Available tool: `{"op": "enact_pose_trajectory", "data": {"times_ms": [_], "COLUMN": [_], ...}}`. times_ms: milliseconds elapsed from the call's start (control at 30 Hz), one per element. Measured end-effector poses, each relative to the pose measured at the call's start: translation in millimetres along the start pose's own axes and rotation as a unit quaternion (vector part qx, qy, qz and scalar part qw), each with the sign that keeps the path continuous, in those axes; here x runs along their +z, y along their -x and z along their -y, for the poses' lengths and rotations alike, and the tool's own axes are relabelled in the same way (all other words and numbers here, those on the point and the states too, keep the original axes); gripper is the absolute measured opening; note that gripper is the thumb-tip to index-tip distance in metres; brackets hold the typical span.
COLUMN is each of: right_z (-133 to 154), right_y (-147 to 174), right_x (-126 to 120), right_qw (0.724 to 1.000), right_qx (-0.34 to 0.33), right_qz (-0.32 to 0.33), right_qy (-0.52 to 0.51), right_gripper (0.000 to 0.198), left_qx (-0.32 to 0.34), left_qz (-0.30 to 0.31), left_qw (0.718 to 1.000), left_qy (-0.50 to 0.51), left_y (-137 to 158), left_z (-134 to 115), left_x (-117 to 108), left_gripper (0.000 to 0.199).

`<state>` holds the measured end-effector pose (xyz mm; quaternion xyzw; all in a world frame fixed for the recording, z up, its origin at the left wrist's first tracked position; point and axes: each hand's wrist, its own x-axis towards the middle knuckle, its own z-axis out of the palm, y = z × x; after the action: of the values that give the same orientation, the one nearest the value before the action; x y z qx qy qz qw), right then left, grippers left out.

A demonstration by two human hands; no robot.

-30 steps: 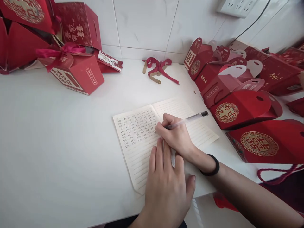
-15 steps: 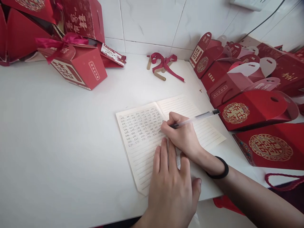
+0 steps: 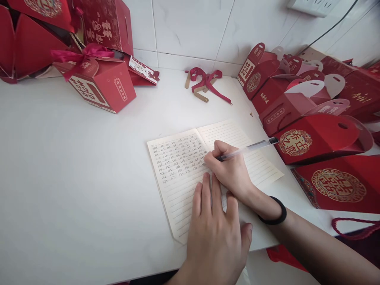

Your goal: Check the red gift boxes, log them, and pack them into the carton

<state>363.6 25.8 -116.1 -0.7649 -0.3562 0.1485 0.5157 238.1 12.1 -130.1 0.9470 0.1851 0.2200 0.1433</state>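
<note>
Right hand (image 3: 230, 174) edged slightly rightward along the line, fingers closed around pen (image 3: 249, 149), left hand (image 3: 215, 233) spread flat pressing notebook (image 3: 181, 186), red gift boxes (image 3: 314, 138) nearby.

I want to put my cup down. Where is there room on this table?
The big bare patch of the white table lies left of the notebook, in front of the ribboned red box. A smaller patch sits between the notebook and the loose ribbon. The right side is crowded with red boxes, and the left hand and right hand cover the notebook.
</note>
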Motion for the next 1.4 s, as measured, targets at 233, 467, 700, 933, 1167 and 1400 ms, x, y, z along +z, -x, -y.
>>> {"op": "enact_pose_trajectory", "data": {"times_ms": [233,467,700,933,1167,1400], "right_z": [1.2,1.2,0.8,1.0,-0.1,-1.7], "right_y": [-0.5,-0.4,0.2,-1.1,1.4,-1.8], "right_x": [-0.5,-1.3,-1.2,-1.1,-1.4,-1.3], "right_qw": [1.0,1.0,1.0,1.0,1.0,0.998], "right_qx": [-0.003,-0.002,0.001,-0.002,-0.017,-0.003], "right_qz": [0.008,0.019,0.013,0.017,0.017,-0.012], "right_qy": [0.007,-0.007,0.001,-0.007,-0.003,-0.068], "right_gripper": [0.028,0.028,0.028,0.029,0.027,0.025], "left_qx": [-0.001,-0.002,-0.003,-0.002,0.0,0.003], "left_qz": [0.002,0.006,0.005,0.003,0.0,-0.001], "left_qw": [1.0,1.0,1.0,1.0,1.0,1.0], "left_qy": [-0.004,-0.007,0.0,-0.002,0.0,0.004], "left_y": [0.2,-0.3,0.1,-0.6,0.2,1.0], "left_z": [-0.5,-0.3,-0.4,-0.5,0.2,0.9], "left_x": [0.0,-1.2,-0.9,-0.9,0.7,1.4], "left_gripper": [0.03,0.031,0.03,0.031,0.031,0.034]}}
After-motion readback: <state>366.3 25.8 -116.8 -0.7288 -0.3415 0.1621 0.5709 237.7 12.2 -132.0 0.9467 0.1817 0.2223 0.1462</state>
